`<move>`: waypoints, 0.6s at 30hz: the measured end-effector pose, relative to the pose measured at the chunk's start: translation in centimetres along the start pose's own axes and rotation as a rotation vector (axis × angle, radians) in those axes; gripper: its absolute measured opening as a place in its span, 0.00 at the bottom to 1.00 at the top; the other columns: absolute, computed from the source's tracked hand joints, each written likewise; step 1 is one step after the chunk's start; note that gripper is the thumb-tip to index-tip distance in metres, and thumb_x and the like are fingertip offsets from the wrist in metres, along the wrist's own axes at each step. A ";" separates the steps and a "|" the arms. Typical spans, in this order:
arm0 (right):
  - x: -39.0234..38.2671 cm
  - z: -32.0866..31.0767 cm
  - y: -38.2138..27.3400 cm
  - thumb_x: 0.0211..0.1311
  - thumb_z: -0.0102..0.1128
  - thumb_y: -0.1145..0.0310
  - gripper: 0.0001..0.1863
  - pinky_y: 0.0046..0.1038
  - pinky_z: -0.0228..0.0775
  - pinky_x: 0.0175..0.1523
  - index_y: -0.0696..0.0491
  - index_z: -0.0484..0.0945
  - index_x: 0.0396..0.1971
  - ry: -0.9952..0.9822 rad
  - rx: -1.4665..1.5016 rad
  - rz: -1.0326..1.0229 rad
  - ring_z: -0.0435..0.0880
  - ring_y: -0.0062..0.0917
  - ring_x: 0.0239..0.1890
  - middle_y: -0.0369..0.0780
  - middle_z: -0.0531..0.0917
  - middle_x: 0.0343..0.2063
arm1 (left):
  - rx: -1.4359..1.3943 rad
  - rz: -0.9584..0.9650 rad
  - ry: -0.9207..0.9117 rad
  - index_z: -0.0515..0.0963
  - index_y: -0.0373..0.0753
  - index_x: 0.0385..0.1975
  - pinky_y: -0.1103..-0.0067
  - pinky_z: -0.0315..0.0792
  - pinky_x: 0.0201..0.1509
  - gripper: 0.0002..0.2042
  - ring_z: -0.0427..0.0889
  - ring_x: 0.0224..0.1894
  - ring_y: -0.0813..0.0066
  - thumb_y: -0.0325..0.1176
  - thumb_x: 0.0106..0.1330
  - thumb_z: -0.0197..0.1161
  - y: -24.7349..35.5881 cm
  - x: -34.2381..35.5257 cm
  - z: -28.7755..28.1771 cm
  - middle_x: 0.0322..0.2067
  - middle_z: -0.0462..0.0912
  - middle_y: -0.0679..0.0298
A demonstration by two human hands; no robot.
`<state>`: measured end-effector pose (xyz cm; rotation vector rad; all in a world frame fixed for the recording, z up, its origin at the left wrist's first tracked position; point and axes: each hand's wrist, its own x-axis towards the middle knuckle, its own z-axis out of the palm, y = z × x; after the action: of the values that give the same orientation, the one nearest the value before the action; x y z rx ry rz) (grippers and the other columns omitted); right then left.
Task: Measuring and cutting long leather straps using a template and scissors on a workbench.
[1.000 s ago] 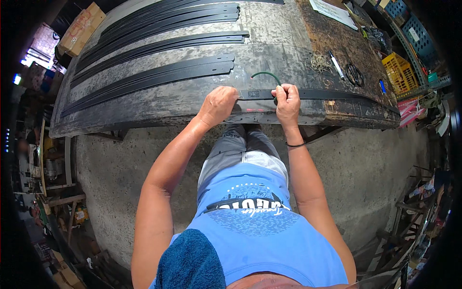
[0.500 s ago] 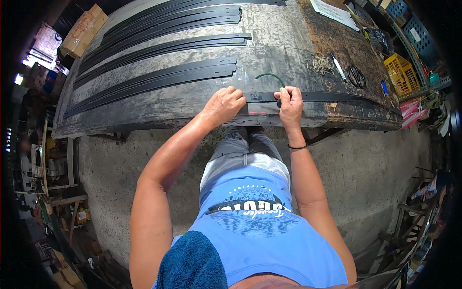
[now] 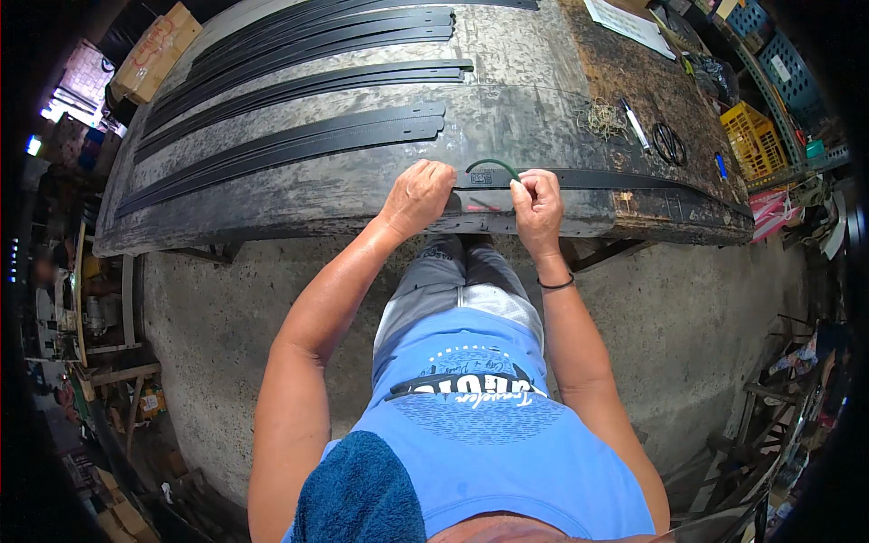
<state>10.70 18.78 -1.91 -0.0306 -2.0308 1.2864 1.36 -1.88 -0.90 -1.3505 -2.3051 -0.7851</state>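
A long black belt strap (image 3: 615, 180) lies along the table's near edge, with a small stamped patch close to its left end. My left hand (image 3: 420, 194) is closed in a pinch at that left end, and its fingers hide the strap's tip. Between the thumb and fingers of my right hand (image 3: 539, 210) is a thin dark green cord (image 3: 493, 163). The cord arches leftward over the strap, its free end close to the stamped patch. My right hand sits at the strap's near side.
Several bundles of black belt straps (image 3: 299, 158) lie across the left of the worktable (image 3: 534, 90). Toward the right are a tangle of string (image 3: 605, 119), a white marker (image 3: 635, 125), a black cord coil (image 3: 669, 145) and a blue pen (image 3: 721, 166). A yellow crate (image 3: 754, 140) stands beyond.
My right hand has shifted slightly left and nearer to me, bringing the green cord left over the stamped patch. My left hand has moved slightly left, still at the strap's end.
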 end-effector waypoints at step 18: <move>-0.1 0.0 -0.9 0.55 0.63 0.75 0.04 0.27 0.70 0.37 0.57 0.76 0.28 -0.115 -0.086 -0.105 0.77 0.27 0.34 0.42 0.76 0.39 | -0.048 -0.003 0.024 0.71 0.36 0.33 0.69 0.73 0.43 0.03 0.78 0.37 0.58 0.24 0.62 0.58 -0.3 -0.4 0.1 0.32 0.77 0.59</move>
<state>11.09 18.33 -1.27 0.1112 -2.1542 1.1588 1.25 -2.17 -1.31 -1.3504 -2.2844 -0.8583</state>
